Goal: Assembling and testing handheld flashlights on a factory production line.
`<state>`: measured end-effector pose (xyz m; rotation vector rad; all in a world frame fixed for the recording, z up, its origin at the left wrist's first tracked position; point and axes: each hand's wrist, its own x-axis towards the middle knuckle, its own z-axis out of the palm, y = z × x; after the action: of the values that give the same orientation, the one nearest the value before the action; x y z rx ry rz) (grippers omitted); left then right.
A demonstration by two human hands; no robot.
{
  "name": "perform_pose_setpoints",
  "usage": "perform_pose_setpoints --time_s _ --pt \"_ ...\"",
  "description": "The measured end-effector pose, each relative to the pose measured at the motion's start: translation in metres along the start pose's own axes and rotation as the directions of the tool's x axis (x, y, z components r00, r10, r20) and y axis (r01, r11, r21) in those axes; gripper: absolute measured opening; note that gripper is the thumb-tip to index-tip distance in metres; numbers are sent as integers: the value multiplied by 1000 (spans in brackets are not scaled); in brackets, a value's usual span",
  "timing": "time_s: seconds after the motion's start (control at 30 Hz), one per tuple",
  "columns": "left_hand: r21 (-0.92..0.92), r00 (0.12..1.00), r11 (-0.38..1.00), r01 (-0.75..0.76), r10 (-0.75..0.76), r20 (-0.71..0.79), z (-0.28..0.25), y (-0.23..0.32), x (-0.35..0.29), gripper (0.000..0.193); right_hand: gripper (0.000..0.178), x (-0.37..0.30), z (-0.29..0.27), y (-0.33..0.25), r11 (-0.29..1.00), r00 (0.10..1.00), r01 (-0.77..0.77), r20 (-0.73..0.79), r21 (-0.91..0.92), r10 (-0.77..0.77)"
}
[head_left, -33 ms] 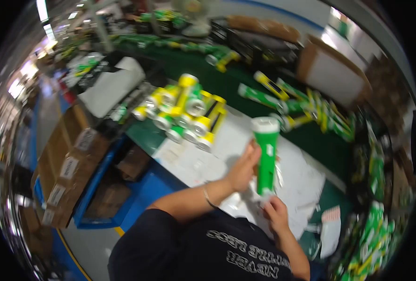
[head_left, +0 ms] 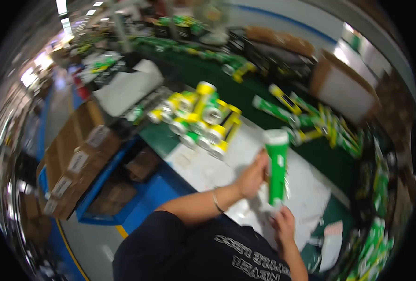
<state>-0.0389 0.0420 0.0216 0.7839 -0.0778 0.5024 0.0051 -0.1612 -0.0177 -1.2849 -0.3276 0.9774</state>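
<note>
Lower end of green tube (head_left: pixel 277 173) blurred

Student: What class of setting is represented?

Instructor: A workshop of factory type. The principal evidence is the long green workbench (head_left: pixel 329 164), bearing many similar green-and-yellow tubes (head_left: pixel 202 100): a stack toward its left edge, a loose heap toward the right end of its far edge.

Student: Which surroundings support this reading?

Instructor: Beyond the left edge, labelled cardboard cartons (head_left: pixel 86 171) adjoin a blue container (head_left: pixel 100 219); near the far edge, at the right, stands an open carton (head_left: pixel 343 91). The floor (head_left: pixel 93 243) is grey and blue, marked with yellow lines (head_left: pixel 66 246). Strip lights (head_left: pixel 62 6) run overhead along a deep, blurred interior.
</note>
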Motion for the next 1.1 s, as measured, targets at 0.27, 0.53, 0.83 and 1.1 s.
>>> perform_pose_setpoints --time_s 0.27,0.53,0.83,1.1 --pt "133 737 739 661 -672 70 -28 42 -45 57 27 -18 -18 -44 933 942 217 -311 286 -124" --pt "16 692 694 720 -720 59 -82 38 -59 47 24 -13 2 -29 966 943 168 -317 195 -100" --pt "669 651 481 567 -759 -6 -84 54 -60 47 28 -10 14 -25 959 970 103 -241 265 -38" --pt "903 921 -339 -262 -368 129 -50 61 -64 51 46 7 27 8 912 952 -146 -196 384 235"
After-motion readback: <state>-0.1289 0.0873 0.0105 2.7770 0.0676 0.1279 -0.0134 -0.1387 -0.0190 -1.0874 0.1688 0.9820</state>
